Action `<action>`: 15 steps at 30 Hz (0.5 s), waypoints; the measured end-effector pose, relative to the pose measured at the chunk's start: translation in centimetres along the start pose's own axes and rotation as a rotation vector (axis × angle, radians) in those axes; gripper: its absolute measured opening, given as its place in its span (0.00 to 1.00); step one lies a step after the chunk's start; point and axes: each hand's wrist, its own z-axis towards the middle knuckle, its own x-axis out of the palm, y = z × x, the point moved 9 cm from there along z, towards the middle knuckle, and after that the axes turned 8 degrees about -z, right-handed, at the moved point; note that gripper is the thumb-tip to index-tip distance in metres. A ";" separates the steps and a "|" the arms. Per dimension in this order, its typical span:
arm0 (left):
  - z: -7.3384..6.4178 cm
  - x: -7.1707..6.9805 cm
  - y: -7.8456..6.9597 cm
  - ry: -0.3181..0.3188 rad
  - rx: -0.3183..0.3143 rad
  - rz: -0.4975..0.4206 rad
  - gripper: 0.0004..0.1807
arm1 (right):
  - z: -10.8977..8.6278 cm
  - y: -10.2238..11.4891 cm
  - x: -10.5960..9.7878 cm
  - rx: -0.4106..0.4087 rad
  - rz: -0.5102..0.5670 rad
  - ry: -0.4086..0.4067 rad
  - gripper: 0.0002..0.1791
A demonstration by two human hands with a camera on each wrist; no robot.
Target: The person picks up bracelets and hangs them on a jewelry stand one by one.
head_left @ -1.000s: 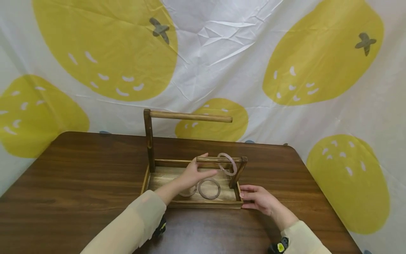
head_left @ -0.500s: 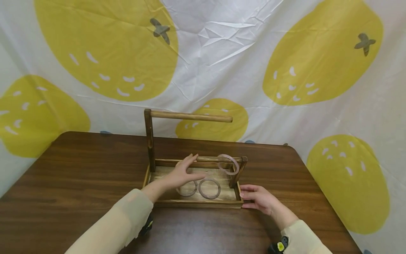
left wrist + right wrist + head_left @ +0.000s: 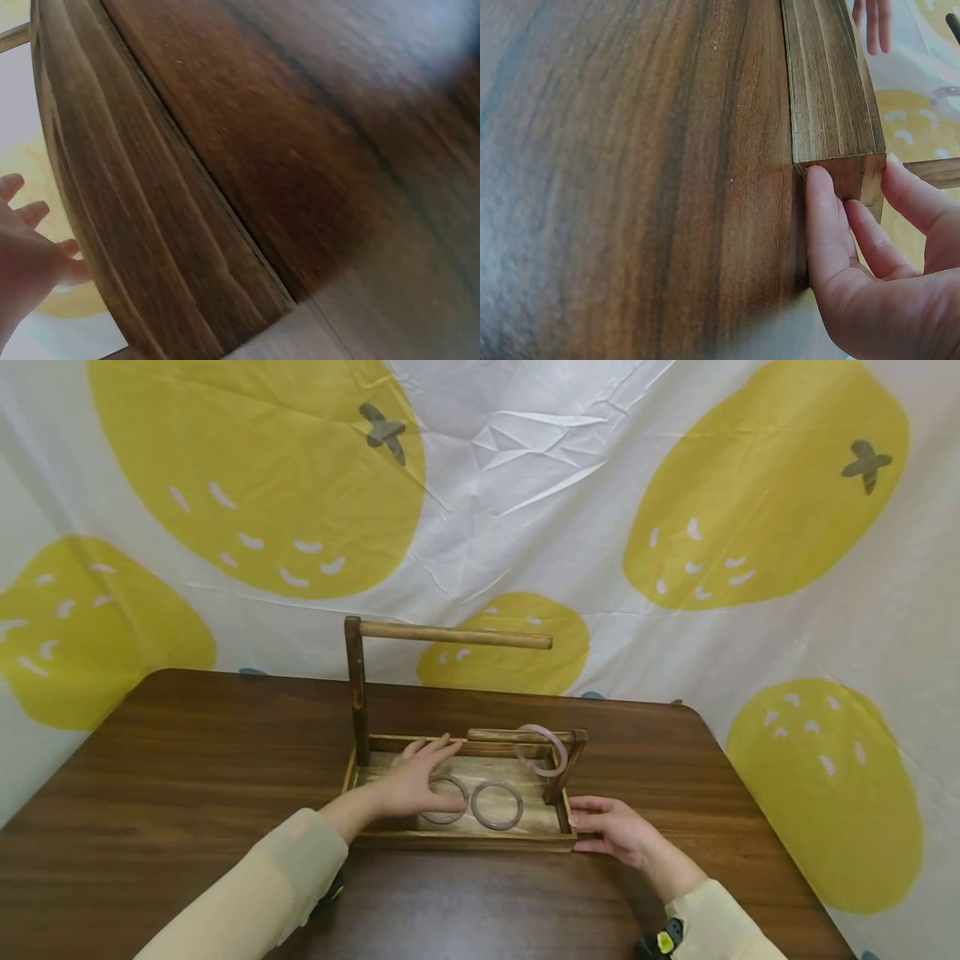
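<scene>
A wooden jewellery stand (image 3: 517, 842) has a shallow tray base, a tall bar (image 3: 457, 635) on the left and a short bar (image 3: 487, 736) on the right. One pale pink bangle (image 3: 561, 756) hangs round the short bar near its post. Two more bangles lie flat in the tray, the right bangle (image 3: 497, 825) in plain sight. My left hand (image 3: 408, 789) is over the tray with fingers spread, its thumb overlapping the left bangle (image 3: 463, 792). Against the tray's right end rest the fingertips of my right hand (image 3: 618, 833); the right wrist view shows these fingers (image 3: 821, 225) fairly straight.
The stand is on a dark brown wooden table (image 3: 187, 777) with rounded back corners. Behind it hangs a white cloth (image 3: 525, 510) with large yellow fruit prints, close to the table's back edge.
My left hand has drawn away left from the short bar and come lower, toward the left bangle. The hanging bangle has swung slightly and stays on the bar. My right hand holds its place.
</scene>
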 end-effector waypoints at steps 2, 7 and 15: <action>-0.1 0.2 0.2 0.019 0.000 0.042 0.48 | 0.1 -0.2 -0.1 -0.007 0.002 0.005 0.33; -0.4 0.6 0.6 0.053 -0.009 0.111 0.48 | 0.6 -0.8 -0.6 -0.081 0.042 0.073 0.38; -0.5 1.2 0.9 0.070 0.004 0.157 0.48 | 0.0 -0.1 -0.1 -0.015 -0.001 0.018 0.39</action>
